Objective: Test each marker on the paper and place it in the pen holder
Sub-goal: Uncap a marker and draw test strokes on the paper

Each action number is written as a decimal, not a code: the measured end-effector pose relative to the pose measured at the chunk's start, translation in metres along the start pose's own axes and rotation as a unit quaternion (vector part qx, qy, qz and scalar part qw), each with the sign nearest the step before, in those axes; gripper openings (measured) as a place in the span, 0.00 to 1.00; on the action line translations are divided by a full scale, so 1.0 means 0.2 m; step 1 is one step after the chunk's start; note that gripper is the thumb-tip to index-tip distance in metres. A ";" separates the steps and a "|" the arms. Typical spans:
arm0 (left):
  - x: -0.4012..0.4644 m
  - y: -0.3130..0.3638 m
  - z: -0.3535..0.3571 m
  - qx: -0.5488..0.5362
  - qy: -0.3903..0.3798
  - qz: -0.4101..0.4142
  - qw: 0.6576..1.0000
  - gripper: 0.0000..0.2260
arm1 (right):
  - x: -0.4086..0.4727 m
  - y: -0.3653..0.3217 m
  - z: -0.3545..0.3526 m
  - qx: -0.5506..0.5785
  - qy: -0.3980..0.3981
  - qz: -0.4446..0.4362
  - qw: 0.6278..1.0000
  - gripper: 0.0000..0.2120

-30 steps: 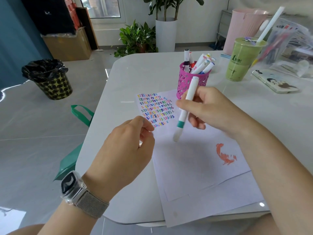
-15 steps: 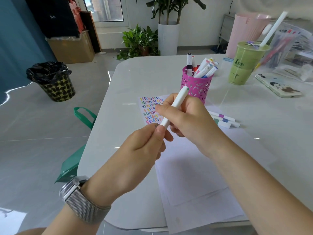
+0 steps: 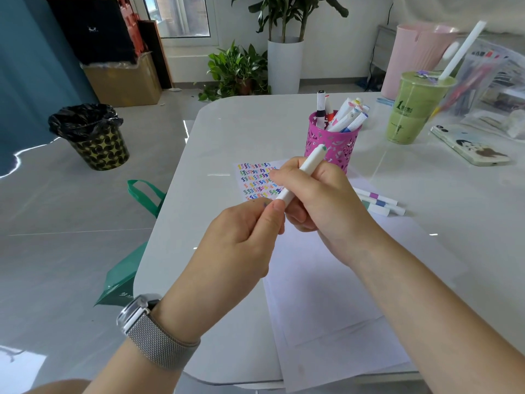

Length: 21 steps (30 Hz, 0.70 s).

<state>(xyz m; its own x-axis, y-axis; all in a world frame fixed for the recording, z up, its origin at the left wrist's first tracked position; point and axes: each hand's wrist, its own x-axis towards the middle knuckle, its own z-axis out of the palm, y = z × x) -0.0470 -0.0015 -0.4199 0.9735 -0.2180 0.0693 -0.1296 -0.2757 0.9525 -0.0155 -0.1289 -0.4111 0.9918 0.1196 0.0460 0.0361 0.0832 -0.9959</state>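
Both hands meet above the paper on the bench: the right hand grips a white marker, the left hand pinches its near end; the pink pen holder stands just beyond, three markers lying right

I'm seeing bright daylight coming through the window, glaring off the floor; edges are bowing, blurring.

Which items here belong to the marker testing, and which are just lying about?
Job: marker held in right hand, left hand at its near end; paper; pen holder; spare markers.
Lying about: green drink; phone; pink bin; plastic bags.
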 end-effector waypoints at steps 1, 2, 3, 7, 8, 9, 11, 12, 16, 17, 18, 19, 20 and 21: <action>0.00 0.00 0.00 -0.006 -0.001 -0.002 1.000 0.16 | 0.00 0.00 0.00 0.006 0.000 0.000 1.000 0.19; 0.00 0.00 0.00 -0.011 -0.003 -0.003 1.000 0.16 | 0.00 0.00 0.00 0.010 0.001 0.000 1.000 0.19; 0.00 -0.01 0.00 -0.014 -0.006 -0.004 1.000 0.16 | 0.00 0.00 0.01 0.012 0.002 0.000 1.000 0.19; 0.00 0.01 -0.01 -0.012 -0.006 -0.003 1.000 0.16 | 0.00 0.01 0.01 0.012 0.008 0.000 1.000 0.18; 0.00 0.01 -0.01 -0.008 -0.004 0.000 1.000 0.16 | 0.00 0.02 0.02 0.012 0.009 -0.002 1.000 0.18; 0.00 0.00 0.00 0.000 0.000 0.005 1.000 0.16 | 0.00 0.02 0.02 0.012 0.010 -0.004 1.000 0.18; 0.00 -0.01 0.00 0.011 0.005 0.020 1.000 0.17 | 0.00 0.02 0.02 0.006 0.019 -0.008 1.000 0.18; 0.00 -0.01 0.00 0.014 0.001 0.028 1.000 0.18 | 0.00 0.02 0.02 -0.004 0.028 -0.012 1.000 0.17; 0.00 -0.03 0.00 0.001 -0.047 -0.016 0.999 0.15 | 0.02 0.04 0.02 -0.085 0.111 -0.047 0.989 0.19; 0.00 -0.03 0.00 -0.009 -0.066 -0.034 0.997 0.13 | 0.02 0.05 0.02 -0.100 0.138 -0.054 0.984 0.20; 0.00 -0.04 0.01 -0.014 -0.085 -0.047 0.995 0.13 | 0.02 0.05 0.01 -0.107 0.164 -0.058 0.979 0.21; -0.01 -0.05 0.01 -0.016 -0.102 -0.058 0.993 0.13 | 0.02 0.05 0.01 -0.109 0.188 -0.060 0.974 0.22; -0.01 -0.05 0.01 -0.013 -0.117 -0.065 0.991 0.14 | 0.03 0.06 0.01 -0.105 0.211 -0.062 0.970 0.22; -0.02 -0.04 0.02 -0.002 -0.130 -0.065 0.989 0.15 | 0.03 0.06 0.00 -0.098 0.230 -0.062 0.966 0.21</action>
<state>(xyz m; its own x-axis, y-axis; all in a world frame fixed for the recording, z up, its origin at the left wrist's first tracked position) -0.0507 -0.0020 -0.4297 0.9001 -0.4151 -0.1319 -0.0055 -0.3137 0.9495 -0.0094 -0.1267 -0.4218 0.9262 -0.3361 0.1708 0.1356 -0.1258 -0.9828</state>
